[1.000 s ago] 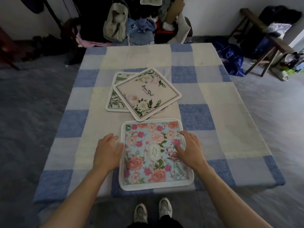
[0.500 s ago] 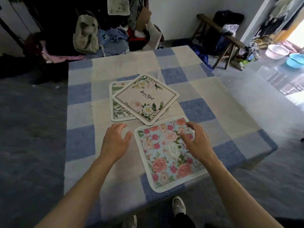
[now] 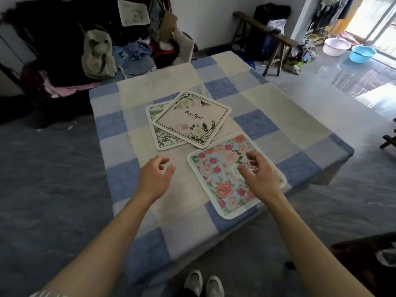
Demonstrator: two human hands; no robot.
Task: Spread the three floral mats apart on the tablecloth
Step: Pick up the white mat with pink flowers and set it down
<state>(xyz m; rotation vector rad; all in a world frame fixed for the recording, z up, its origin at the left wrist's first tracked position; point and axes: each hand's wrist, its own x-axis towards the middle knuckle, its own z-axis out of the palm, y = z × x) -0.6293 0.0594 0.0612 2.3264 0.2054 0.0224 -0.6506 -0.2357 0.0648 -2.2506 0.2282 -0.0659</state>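
Observation:
Three floral mats lie on the blue-and-cream checked tablecloth. A light-blue mat with pink roses sits at the near right, close to the table's edge. Behind it a cream mat lettered "Beautiful" lies askew on top of a green-leaf mat, hiding most of it. My right hand hovers over the rose mat, fingers loosely curled and holding nothing. My left hand floats above bare cloth left of that mat, fingers apart and empty.
A heap of clothes and bags crowds the far side of the table. A wooden bench stands at the back right, with a pink basin and a blue basin on the floor beyond. My shoes show below the table's near edge.
The rose mat has slid to the right and turned toward the table's right edge. My right hand has lifted off it, and my left hand has risen from the cloth. The view swung right.

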